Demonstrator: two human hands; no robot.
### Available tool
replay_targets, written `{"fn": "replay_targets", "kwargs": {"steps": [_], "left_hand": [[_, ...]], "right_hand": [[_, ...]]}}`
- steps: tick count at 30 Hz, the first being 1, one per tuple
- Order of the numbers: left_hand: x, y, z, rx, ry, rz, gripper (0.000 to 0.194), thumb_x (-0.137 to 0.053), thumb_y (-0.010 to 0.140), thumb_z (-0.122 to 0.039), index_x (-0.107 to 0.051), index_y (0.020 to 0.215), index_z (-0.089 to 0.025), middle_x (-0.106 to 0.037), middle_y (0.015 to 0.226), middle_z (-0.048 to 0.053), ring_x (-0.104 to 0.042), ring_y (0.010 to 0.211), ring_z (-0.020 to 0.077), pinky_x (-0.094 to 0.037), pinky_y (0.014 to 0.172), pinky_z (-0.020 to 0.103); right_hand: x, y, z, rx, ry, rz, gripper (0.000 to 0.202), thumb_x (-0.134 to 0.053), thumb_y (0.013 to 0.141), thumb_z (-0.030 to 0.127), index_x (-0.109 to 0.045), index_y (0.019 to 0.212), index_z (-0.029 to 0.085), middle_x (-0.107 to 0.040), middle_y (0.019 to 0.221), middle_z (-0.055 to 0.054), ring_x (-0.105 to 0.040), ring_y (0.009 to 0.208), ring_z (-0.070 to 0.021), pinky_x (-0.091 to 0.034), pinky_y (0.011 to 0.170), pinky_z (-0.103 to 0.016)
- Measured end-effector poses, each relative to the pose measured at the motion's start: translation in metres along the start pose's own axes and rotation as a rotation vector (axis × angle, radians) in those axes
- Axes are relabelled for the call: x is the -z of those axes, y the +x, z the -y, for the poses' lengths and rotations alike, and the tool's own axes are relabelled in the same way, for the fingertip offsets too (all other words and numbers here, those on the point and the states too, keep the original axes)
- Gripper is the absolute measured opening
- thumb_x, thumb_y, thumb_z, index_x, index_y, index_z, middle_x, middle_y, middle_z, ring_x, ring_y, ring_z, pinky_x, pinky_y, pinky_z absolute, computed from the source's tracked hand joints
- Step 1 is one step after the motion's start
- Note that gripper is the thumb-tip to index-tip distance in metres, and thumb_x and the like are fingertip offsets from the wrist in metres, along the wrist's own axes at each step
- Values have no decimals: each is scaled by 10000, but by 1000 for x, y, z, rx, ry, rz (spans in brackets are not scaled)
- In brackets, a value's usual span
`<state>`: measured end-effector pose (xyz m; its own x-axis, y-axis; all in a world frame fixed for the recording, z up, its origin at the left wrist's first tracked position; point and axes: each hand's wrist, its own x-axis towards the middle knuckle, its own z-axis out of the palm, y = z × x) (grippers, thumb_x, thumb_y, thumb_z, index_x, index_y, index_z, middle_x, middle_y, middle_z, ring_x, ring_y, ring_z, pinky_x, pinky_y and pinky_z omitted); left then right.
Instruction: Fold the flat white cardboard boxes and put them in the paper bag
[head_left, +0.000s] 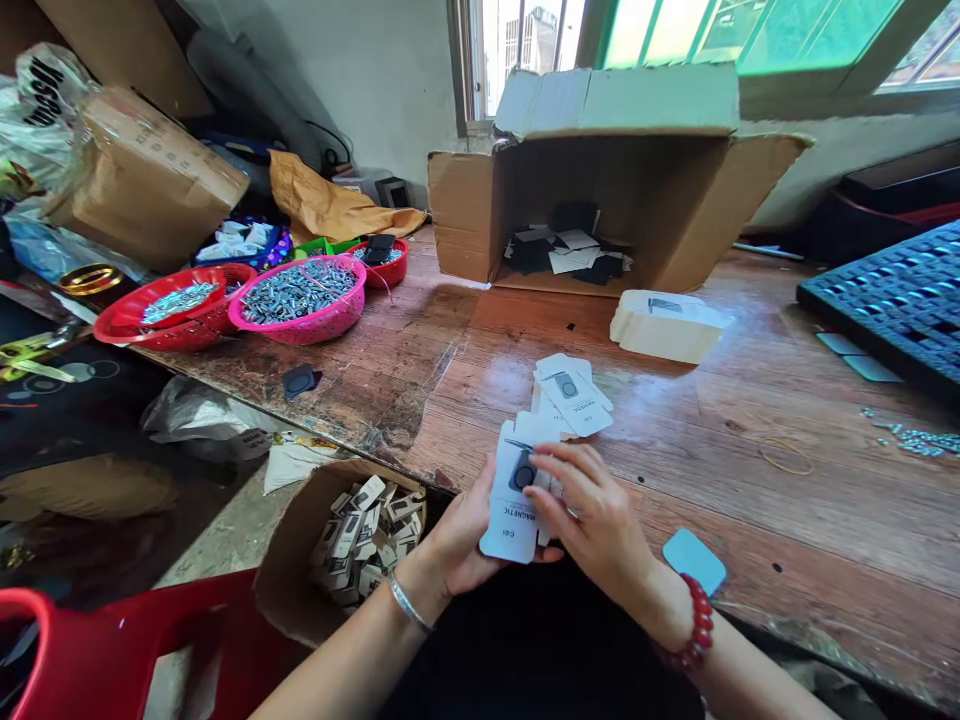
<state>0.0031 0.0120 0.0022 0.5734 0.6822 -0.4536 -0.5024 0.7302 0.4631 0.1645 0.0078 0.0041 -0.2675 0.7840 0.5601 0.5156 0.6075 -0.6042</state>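
Note:
My left hand [470, 530] is wrapped round a small white flat-folded carton [512, 520] printed "MAGNETIC" and "C-01", with a dark ring picture on its face. The fingers of my right hand [592, 500] are bent over the carton's right side, thumb and fingertips on its face and edge. Just beyond the hands, a few more flat cartons [576, 400] lie loosely overlapped on the table. Farther back stands a thick stack of flat cartons [664, 335].
An open cardboard box [465, 220] holding black and white cards lies at the back. Colander-like baskets of metal parts, including a pink basket [300, 300], stand at left. Below the table edge, a box [285, 580] holds small cartons. A light-blue pad [694, 560] lies right.

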Motion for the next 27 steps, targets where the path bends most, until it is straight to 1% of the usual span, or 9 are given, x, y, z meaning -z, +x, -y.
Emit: {"fn": "replay_targets", "kwargs": {"steps": [7, 13, 15, 18, 19, 21, 23, 25, 27], "left_hand": [[13, -20, 18, 72, 35, 54, 567, -613, 854, -608, -706, 1129, -120, -746, 1019, 137, -719, 880, 252, -528, 875, 394], [22, -29, 31, 61, 90, 49, 563, -822, 688, -543, -719, 1064, -136, -738, 1052, 124, -713, 852, 232, -541, 819, 372], [23, -28, 30, 23, 102, 21, 521, -843, 684, -503, -727, 1037, -137, -753, 969, 96, -704, 794, 190, -534, 767, 307], [25, -24, 27, -61, 104, -63, 448, -851, 690, -461, -740, 969, -128, -750, 787, 48, -663, 663, 136, -498, 661, 231], [26, -23, 26, -96, 108, -91, 439, -853, 687, -459, -742, 953, -127, -747, 754, 40, -654, 642, 133, -489, 644, 225], [26, -22, 24, -174, 123, -142, 448, -853, 677, -472, -740, 947, -132, -752, 752, 41, -657, 649, 147, -484, 643, 230], [26, -22, 22, -242, 152, -189, 460, -843, 677, -499, -736, 936, -134, -762, 782, 49, -664, 679, 158, -485, 653, 232], [26, -22, 22, -297, 231, -230, 459, -822, 692, -516, -725, 913, -125, -768, 811, 61, -669, 708, 168, -492, 668, 238], [25, -22, 23, -389, 350, -280, 466, -832, 690, -474, -691, 967, -127, -769, 833, 61, -682, 753, 187, -507, 705, 252]], "right_hand": [[5, 17, -5, -427, 143, 213, 255, -704, 676, 106, -583, 875, 211, -605, 815, -4, -569, 733, -180, -509, 646, -301], [18, 17, 0, -435, 301, 441, 159, -671, 806, 215, -600, 664, 203, -553, 707, 17, -521, 637, -147, -419, 561, -264], [20, 15, 3, -420, 270, 405, 204, -657, 837, 265, -601, 649, 209, -554, 713, 5, -532, 655, -162, -439, 587, -282], [15, 10, 7, -381, 138, 180, 182, -668, 822, 300, -618, 670, 214, -570, 840, -45, -574, 825, -227, -491, 725, -355], [12, 8, 7, -401, 122, 90, 117, -685, 803, 315, -646, 753, 216, -582, 916, -66, -580, 890, -250, -502, 760, -380], [6, 3, 6, -498, 205, -27, 284, -713, 774, 357, -648, 1012, 217, -606, 1066, -102, -599, 967, -274, -528, 780, -401], [-2, -3, 5, -603, 405, 20, 391, -684, 807, 412, -613, 1133, 209, -654, 1077, -105, -636, 949, -264, -552, 761, -385], [-8, -10, 5, -645, 555, 140, 279, -593, 884, 445, -663, 984, 194, -701, 913, -74, -660, 843, -232, -552, 718, -338], [-13, -16, 6, -633, 486, 144, 322, -543, 920, 445, -659, 768, 185, -661, 701, -35, -610, 654, -180, -497, 595, -275]]}}
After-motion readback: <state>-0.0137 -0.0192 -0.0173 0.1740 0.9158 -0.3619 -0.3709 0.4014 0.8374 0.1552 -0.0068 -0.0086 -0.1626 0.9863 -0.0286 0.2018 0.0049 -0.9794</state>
